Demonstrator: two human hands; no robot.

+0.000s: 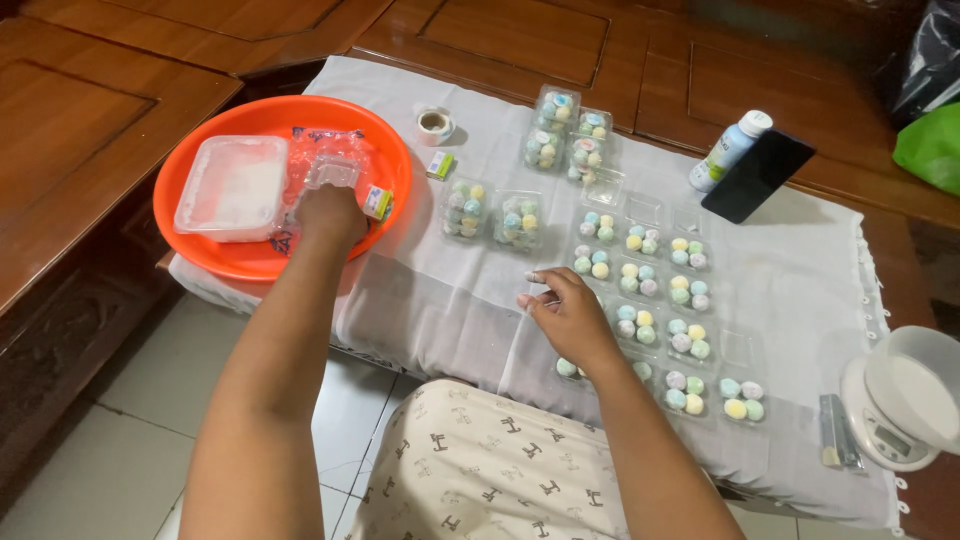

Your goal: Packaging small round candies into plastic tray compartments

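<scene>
Your left hand (pixel 330 215) is up at 10 o'clock in the orange basin (pixel 200 255), fingers clamped on a small clear clamshell box (pixel 332 172). Your right hand (pixel 570 315) hovers mid-cloth, fingers loosely curled and holding nothing, right beside the boxes of pastel balls (pixel 640 290) at 3 o'clock.

scale (pixel 905 405) cut off at edge

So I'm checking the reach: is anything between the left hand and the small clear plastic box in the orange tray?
Nothing visible. The left hand is already at the small clear plastic box inside the round orange plastic tray, fingertips against its near edge; the white lidded tub sits off to one side.
</scene>
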